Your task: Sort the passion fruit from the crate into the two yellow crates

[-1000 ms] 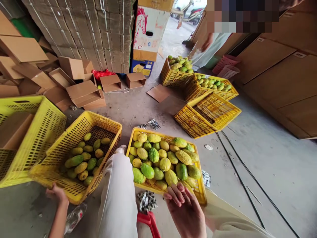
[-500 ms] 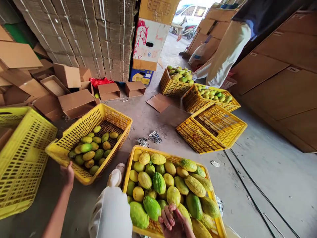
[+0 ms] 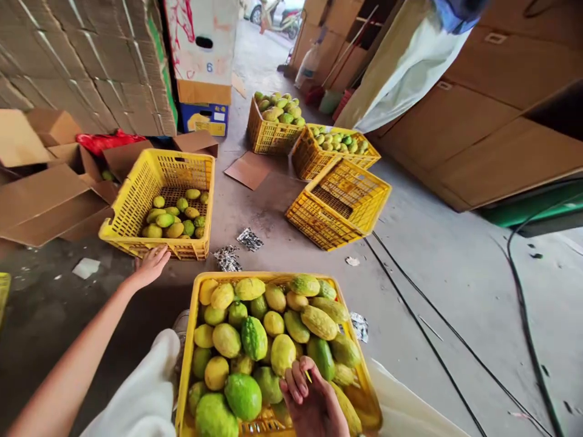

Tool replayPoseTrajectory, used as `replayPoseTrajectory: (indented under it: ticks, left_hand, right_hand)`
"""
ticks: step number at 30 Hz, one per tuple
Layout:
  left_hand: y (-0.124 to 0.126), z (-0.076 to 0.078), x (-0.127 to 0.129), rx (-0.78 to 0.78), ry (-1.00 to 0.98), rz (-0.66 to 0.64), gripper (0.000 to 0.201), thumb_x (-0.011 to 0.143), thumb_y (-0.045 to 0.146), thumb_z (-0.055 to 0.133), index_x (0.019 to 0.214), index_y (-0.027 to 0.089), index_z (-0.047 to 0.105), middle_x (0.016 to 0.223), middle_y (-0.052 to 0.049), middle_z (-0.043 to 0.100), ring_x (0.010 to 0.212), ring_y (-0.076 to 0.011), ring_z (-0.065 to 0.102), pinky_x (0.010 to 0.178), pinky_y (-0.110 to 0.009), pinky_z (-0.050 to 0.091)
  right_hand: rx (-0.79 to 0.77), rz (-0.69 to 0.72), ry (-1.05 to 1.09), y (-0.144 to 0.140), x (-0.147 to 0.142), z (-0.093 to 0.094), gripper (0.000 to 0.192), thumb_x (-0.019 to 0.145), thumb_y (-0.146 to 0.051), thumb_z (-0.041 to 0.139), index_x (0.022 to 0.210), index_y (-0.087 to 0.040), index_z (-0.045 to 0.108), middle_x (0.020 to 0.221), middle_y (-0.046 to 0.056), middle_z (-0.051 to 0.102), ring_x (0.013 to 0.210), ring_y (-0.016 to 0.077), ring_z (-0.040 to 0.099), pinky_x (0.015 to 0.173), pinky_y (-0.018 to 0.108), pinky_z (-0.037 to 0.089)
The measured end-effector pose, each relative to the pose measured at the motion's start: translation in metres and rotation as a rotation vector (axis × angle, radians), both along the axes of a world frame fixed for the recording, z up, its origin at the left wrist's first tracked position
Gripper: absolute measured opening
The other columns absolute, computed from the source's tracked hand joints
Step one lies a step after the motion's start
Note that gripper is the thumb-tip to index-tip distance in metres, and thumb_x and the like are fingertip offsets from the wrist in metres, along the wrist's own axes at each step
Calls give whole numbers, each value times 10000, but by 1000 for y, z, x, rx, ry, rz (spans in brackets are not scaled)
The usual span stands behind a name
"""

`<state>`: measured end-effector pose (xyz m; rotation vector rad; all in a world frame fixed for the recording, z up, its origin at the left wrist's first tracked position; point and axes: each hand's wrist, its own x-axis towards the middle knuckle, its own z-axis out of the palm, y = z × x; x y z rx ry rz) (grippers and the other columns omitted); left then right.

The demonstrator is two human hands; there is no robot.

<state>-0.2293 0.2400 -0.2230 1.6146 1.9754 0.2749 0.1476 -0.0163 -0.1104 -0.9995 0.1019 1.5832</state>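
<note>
My left hand [image 3: 153, 266] rests against the near rim of a yellow plastic crate [image 3: 119, 233], its fingers stretched along the edge. Inside that crate lies a loose heap of green and yellow papaya-like fruits [image 3: 174, 229]. Directly before me is a fuller yellow crate [image 3: 187, 340], filled with larger green and yellow papaya-like fruits [image 3: 254, 338], some ridged. My right hand [image 3: 314, 394] hovers over its near right part, palm up with fingers curled in. A small yellow sliver shows between those fingers; I cannot tell whether it is held.
An empty yellow crate [image 3: 339, 209] stands tilted ahead, near two fruit-filled crates [image 3: 273, 136]. Cardboard boxes [image 3: 45, 200] lie at left, and a flat cardboard piece [image 3: 249, 170] is on the floor. Black cables [image 3: 423, 315] run along the right. A person's pale trouser leg [image 3: 401, 67] is at upper right.
My view has turned right. The left crate now sits squarer to me, and my left hand has moved from its corner along the near rim. My right hand stays curled over the front crate.
</note>
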Motion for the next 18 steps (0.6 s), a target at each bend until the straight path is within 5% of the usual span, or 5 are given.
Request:
replayPoseTrajectory:
  ticks: [5, 8, 11, 14, 18]
  left_hand:
    - [12, 32, 4, -72, 145, -367, 573, 868, 524, 385, 1191, 159, 687, 1331, -154, 674, 1237, -311, 617, 1108, -437, 430]
    - [23, 52, 11, 75, 435, -414, 493, 875, 414, 371, 1105, 147, 715, 1208, -177, 721, 1152, -341, 651, 1058, -487, 457]
    - [35, 62, 26, 225, 652, -498, 437, 895, 333, 367, 1072, 147, 720, 1137, -193, 735, 1125, -359, 647, 1137, -588, 324]
    - [46, 55, 43, 304, 671, -565, 394, 907, 316, 396, 1089, 155, 705, 1118, -191, 740, 1114, -356, 645, 1181, -653, 165]
    - [54, 31, 55, 343, 590, -628, 338, 940, 283, 362, 944, 178, 684, 865, -137, 728, 911, -302, 675, 1190, -604, 176]
  right_hand:
    - [71, 20, -65, -3, 4, 4, 298, 793, -489, 777, 778, -238, 618, 656, -54, 450, 590, 101, 428, 710, 298, 488]
    - [103, 82, -183, -2, 11, 9, 341, 812, -547, 734, 789, -236, 597, 635, -49, 466, 590, 112, 439, 679, 288, 459]
    - [181, 339, -542, 12, 35, 23, 320, 880, -554, 642, 863, -236, 606, 671, -16, 559, 638, 150, 525, 668, 302, 462]
    - [290, 712, -1128, 55, 80, 38, 203, 900, -437, 630, 930, -237, 638, 812, 34, 681, 745, 194, 620, 696, 321, 487]
    - [284, 906, -1846, 174, 158, 34, 169, 861, -326, 615, 1008, -246, 643, 838, 49, 728, 736, 220, 662, 661, 334, 473]
